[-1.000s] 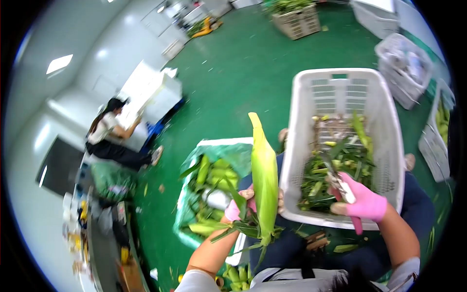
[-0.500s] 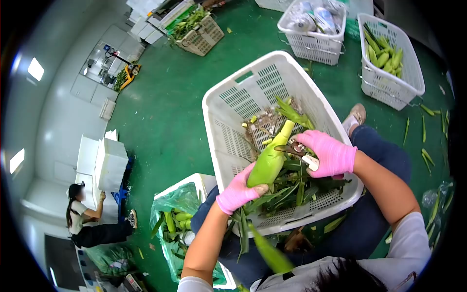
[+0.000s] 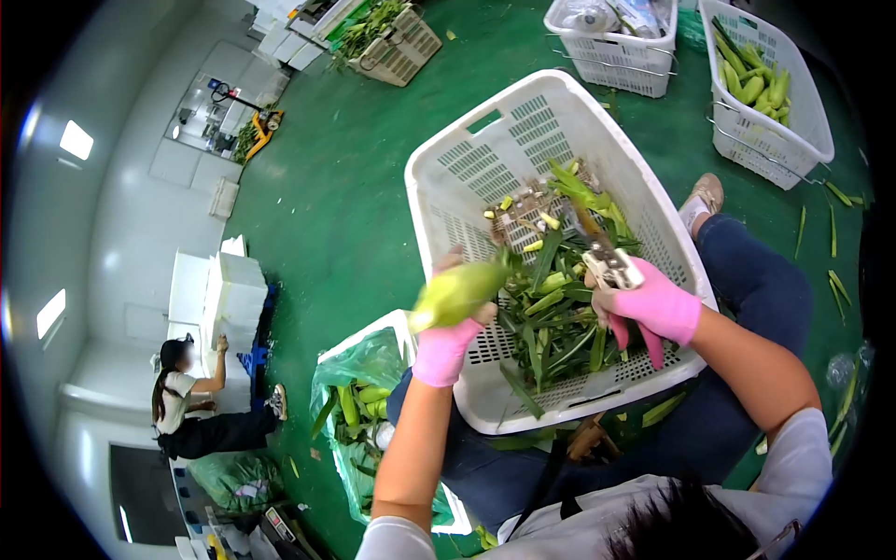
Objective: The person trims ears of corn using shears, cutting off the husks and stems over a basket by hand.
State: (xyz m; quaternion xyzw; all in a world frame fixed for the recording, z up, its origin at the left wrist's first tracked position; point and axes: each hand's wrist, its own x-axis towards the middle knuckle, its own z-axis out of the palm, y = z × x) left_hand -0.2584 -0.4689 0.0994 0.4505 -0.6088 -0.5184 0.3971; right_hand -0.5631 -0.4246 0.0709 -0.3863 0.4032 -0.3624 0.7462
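Observation:
My left hand [image 3: 446,353], in a pink glove, grips a green ear of corn [image 3: 457,295] over the left side of the white basket [image 3: 431,201]. The ear is smeared by motion and lies tilted, its pale end towards the lower left. My right hand [image 3: 659,304], gloved too, holds pruning shears [image 3: 613,269] with white handles above the basket's right half. Some of its fingers hang loose below the handles. Under both hands, cut green husks and leaves [image 3: 560,329] fill the lower part of the basket, with short pale stalk pieces [image 3: 549,221] further up.
A box lined with green plastic [image 3: 336,373] holds more corn at my left. Further off stand a basket of corn [image 3: 779,154], a basket of plastic bags [image 3: 616,70] and a crate of leaves [image 3: 406,51]. Another person [image 3: 191,392] works beside white boxes [image 3: 231,299].
The ear has moved left, away from the shears, and its pale end has swung to the lower left. My right hand has lowered slightly. A blurred falling leaf is gone from the front.

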